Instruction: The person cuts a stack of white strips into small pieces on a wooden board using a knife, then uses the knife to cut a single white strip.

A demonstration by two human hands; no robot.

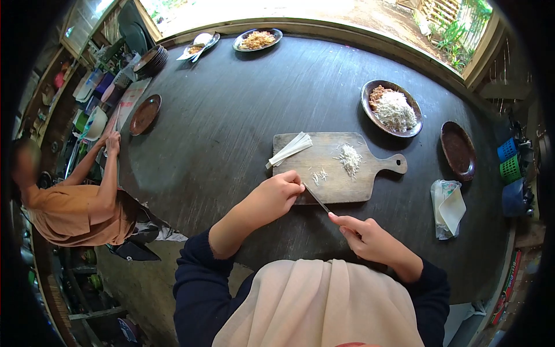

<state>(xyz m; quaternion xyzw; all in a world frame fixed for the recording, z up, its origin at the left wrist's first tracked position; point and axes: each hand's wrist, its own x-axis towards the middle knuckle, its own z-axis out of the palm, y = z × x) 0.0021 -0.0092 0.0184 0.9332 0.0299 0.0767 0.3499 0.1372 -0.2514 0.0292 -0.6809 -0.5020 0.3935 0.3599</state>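
Likely slicing white strips (292,149) | right hand (370,238) grips knife (318,200) | left hand (277,194) closed, contents unclear | next cut seemingly needs steadying

Cutting board (322,151) showing matt, worn wood grain. Knife (317,199) looking like thin metal. Dark tabletop (231,115) giving off satin sheen, fine streaks running across. Rightmost brown oval plate (458,151) looking smooth, faintly glossy. Packet (443,224) gleaming in crinkled plastic. Headscarf (324,306) draping as smooth, matt cloth. Green basket (510,170) looking like perforated plastic.
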